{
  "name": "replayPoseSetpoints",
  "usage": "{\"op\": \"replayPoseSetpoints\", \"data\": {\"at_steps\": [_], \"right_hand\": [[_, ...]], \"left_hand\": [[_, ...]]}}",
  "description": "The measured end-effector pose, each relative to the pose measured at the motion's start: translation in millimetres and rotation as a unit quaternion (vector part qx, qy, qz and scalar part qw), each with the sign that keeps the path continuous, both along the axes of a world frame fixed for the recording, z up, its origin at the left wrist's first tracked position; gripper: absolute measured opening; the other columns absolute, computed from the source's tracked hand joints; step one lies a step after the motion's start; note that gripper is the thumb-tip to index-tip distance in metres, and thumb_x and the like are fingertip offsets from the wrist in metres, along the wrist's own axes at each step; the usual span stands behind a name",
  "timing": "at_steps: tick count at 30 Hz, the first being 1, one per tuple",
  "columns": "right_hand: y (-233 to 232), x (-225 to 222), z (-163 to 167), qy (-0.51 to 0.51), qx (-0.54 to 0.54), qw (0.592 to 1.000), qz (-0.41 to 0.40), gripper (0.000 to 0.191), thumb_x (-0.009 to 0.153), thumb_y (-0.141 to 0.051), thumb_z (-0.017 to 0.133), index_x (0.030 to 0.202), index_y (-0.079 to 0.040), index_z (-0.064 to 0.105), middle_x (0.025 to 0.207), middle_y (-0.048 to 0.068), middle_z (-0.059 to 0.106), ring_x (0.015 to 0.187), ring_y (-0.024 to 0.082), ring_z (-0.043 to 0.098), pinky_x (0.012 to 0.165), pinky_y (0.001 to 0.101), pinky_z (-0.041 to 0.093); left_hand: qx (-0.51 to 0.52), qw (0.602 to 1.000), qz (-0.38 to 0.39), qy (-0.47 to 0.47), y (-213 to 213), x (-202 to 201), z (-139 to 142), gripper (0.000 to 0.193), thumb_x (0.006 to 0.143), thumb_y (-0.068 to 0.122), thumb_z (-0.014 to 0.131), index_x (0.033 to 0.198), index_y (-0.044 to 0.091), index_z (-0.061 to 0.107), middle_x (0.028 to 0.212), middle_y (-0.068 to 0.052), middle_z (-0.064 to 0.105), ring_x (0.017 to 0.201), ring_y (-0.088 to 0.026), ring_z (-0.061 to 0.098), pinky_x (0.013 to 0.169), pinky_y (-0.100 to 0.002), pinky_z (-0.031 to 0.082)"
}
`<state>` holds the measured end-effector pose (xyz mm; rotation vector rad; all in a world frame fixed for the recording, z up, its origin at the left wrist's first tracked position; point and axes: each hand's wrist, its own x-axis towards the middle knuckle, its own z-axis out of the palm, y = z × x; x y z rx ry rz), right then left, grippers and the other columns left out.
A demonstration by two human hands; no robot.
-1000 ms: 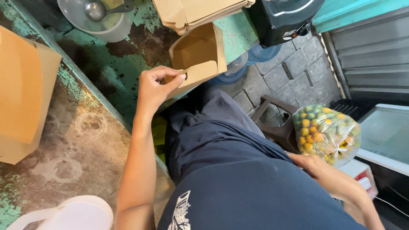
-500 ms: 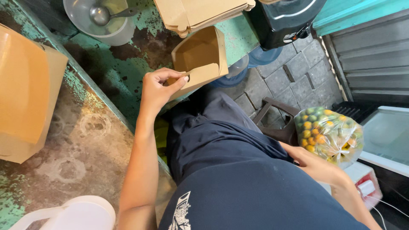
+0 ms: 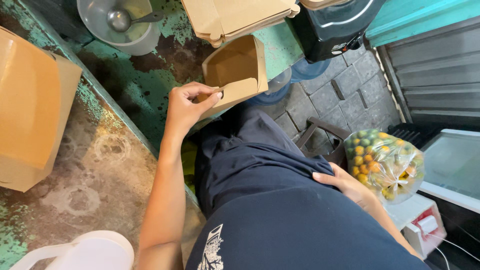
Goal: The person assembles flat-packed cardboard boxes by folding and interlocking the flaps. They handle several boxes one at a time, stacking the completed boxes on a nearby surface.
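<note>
Brown folded cardboard food box (image 3: 235, 75), open and empty, hangs off the edge of the worn green table (image 3: 145, 85), pinched at its near flap by my left hand (image 3: 187, 102). I judge it light, thin and easily creased, best held by that flap or a side wall. My right hand (image 3: 345, 182) rests at my hip, fingers loosely curled by one clear plastic bag of small green and orange fruit (image 3: 385, 162); whether it grips the bag, I cannot tell. One metal bowl with a spoon (image 3: 120, 22) stands behind, beside one stack of flat cardboard boxes (image 3: 240, 17).
</note>
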<state>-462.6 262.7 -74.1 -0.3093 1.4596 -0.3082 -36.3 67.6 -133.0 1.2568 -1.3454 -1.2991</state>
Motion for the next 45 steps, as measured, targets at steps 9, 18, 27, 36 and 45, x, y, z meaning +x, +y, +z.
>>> {"op": "replayPoseSetpoints", "data": {"at_steps": [9,18,27,36,45], "right_hand": [[-7.9,-57.1,-45.2,-0.203,0.007,0.962,0.183,0.071,0.083,-0.028,0.081,0.141,0.002,0.054,0.14,0.014,0.065,0.123,0.017,0.06,0.105,0.0328,0.048],[12.6,-53.1,-117.9,-0.263,-0.059,0.963,-0.02,0.071,0.078,-0.026,0.085,0.135,0.006,0.058,0.129,0.014,0.069,0.114,0.019,0.066,0.097,0.0346,0.053],[-107.5,27.5,-131.1,0.342,-0.287,0.874,0.19,0.021,0.1,-0.021,0.071,0.111,-0.004,0.074,0.093,0.01,0.079,0.084,0.014,0.072,0.078,0.0285,0.055],[-209.0,180.5,24.2,0.176,-0.695,0.613,0.33,0.039,0.082,-0.007,0.082,0.119,-0.002,0.071,0.119,0.015,0.071,0.111,0.034,0.067,0.095,0.0391,0.052],[-191.8,190.1,0.6,0.185,-0.713,0.619,0.273,0.018,0.083,0.001,0.082,0.099,-0.007,0.077,0.095,0.006,0.073,0.088,0.023,0.071,0.076,0.033,0.056]], "left_hand": [[0.043,0.999,0.001,0.004,-2.0,-1.3,4.5,0.016,0.085,0.014,0.083,0.097,0.003,0.081,0.095,-0.003,0.079,0.07,-0.004,0.057,0.06,-0.022,0.04],[0.017,1.0,0.002,-0.007,-1.5,-0.5,5.3,0.017,0.085,0.013,0.084,0.098,0.003,0.081,0.093,-0.004,0.078,0.075,-0.005,0.061,0.064,-0.023,0.042],[0.019,1.0,-0.01,0.007,-2.9,-1.5,8.4,0.018,0.084,0.014,0.083,0.099,0.004,0.082,0.098,-0.006,0.079,0.086,-0.01,0.069,0.074,-0.024,0.048],[0.007,0.997,-0.069,0.036,-2.7,-7.4,12.5,0.045,0.081,0.015,0.087,0.122,0.004,0.073,0.109,-0.006,0.078,0.097,-0.01,0.07,0.09,-0.027,0.054],[0.13,0.969,-0.07,0.198,-9.0,6.3,-2.5,0.05,0.093,0.009,0.075,0.142,0.004,0.065,0.096,-0.002,0.075,0.083,-0.001,0.063,0.077,-0.018,0.051]]}}
